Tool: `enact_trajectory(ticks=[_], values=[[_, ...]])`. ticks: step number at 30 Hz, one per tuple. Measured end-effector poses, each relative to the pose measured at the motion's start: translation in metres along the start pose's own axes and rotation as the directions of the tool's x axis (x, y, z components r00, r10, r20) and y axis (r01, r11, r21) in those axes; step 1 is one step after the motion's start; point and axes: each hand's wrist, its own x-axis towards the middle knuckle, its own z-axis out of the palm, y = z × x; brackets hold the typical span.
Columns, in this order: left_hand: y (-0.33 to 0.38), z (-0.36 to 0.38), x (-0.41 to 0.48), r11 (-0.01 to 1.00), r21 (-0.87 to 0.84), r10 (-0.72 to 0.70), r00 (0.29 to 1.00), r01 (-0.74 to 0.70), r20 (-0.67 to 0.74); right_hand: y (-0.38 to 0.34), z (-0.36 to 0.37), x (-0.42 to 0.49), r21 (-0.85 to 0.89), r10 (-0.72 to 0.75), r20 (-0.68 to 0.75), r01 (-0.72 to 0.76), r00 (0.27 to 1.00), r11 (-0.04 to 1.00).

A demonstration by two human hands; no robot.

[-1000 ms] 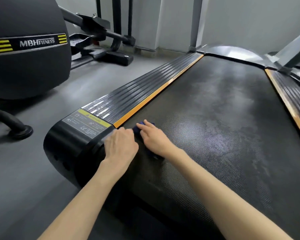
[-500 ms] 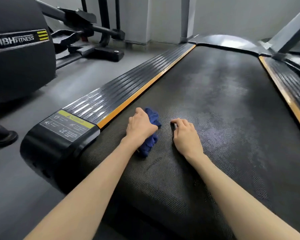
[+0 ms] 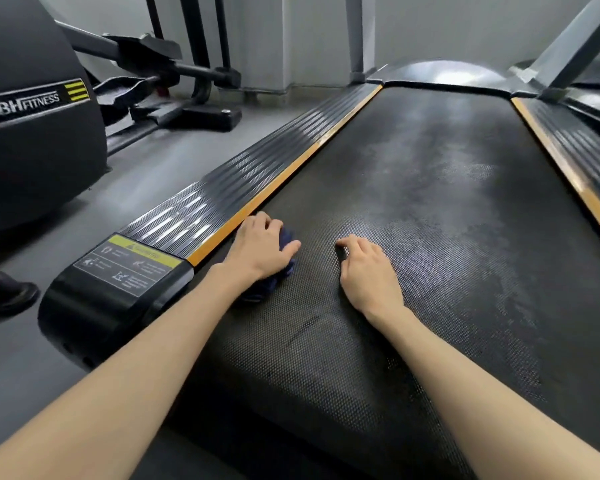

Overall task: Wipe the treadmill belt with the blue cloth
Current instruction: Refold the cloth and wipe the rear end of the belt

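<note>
The black textured treadmill belt runs away from me, dusty grey in its middle. A bunched dark blue cloth lies on the belt's near left part, close to the orange strip. My left hand presses down on the cloth and covers most of it. My right hand rests palm down on the bare belt to the right of the cloth, fingers curled, holding nothing.
A ribbed black side rail with an orange edge and a warning label borders the belt on the left; a second rail runs on the right. An elliptical trainer stands on the grey floor to the left. Treadmill uprights rise at the far end.
The cloth passed from under my right hand to my left hand. My right hand moved right onto the bare belt. My left hand with the cloth stays by the orange strip.
</note>
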Motion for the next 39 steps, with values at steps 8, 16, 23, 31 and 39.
enact_trajectory(ticks=[8,16,23,31,39], values=[[0.006,0.016,-0.007,0.991,0.062,-0.124,0.982,0.116,0.14,-0.003,0.006,-0.001,-0.037,0.007,-0.007,-0.008,1.0,0.999],[0.008,0.01,-0.029,0.864,-0.172,0.496,0.859,-0.473,0.129,-0.001,0.012,0.002,-0.031,0.006,-0.032,-0.007,0.999,0.999],[-0.014,0.011,0.021,0.998,-0.065,0.027,0.997,-0.022,0.072,0.001,0.01,0.002,-0.026,-0.002,-0.006,0.002,1.0,1.0],[-0.005,0.0,-0.057,0.855,-0.169,0.511,0.852,-0.49,0.116,0.002,0.012,0.002,-0.044,-0.007,-0.033,0.005,0.999,0.999],[-0.025,-0.006,-0.029,0.978,-0.056,0.205,0.966,-0.199,0.156,0.004,0.011,0.001,-0.038,-0.021,-0.02,0.02,1.0,0.999]])
